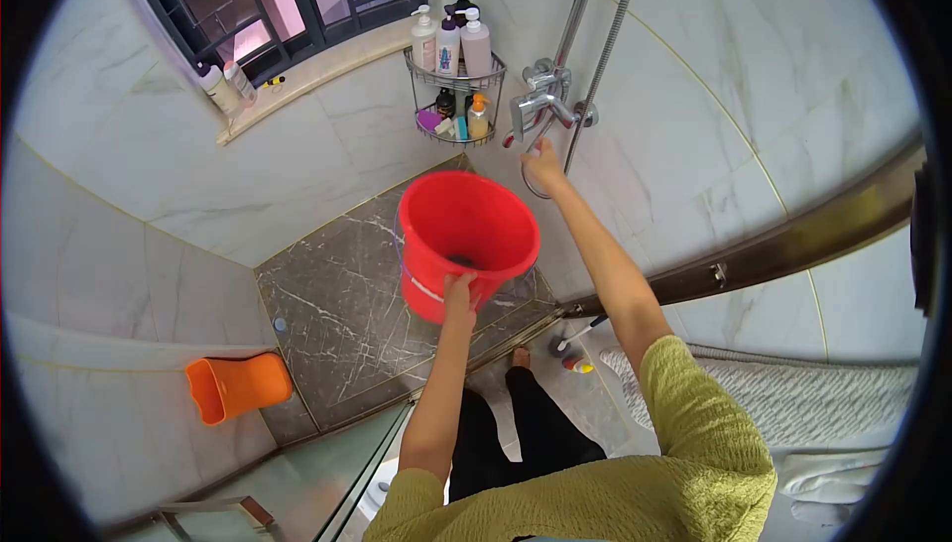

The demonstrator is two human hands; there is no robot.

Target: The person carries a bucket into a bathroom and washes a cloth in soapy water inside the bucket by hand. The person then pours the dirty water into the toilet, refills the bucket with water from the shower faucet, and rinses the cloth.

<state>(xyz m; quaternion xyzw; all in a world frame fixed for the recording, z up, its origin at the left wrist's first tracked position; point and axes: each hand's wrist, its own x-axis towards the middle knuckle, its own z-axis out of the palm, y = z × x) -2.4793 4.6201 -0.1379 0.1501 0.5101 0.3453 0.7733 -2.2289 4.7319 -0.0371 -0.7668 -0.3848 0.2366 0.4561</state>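
Note:
A large red bucket (pixel 426 269) is tipped a little toward me over the dark marbled shower floor. My left hand (pixel 460 294) grips its near rim, thumb over the edge. Up at the wall, my right hand (pixel 543 167) is closed just below the chrome shower mixer (pixel 543 106), at the looped hose (pixel 529 181); what exactly its fingers hold is too small to make out. Inside the bucket a dark patch shows at the bottom.
A wire corner rack (pixel 456 79) with several bottles hangs left of the mixer. More bottles stand on the window sill (pixel 317 83). An orange bin (pixel 253 386) lies at the lower left, near the glass door (pixel 317 473). A metal threshold crosses before my feet.

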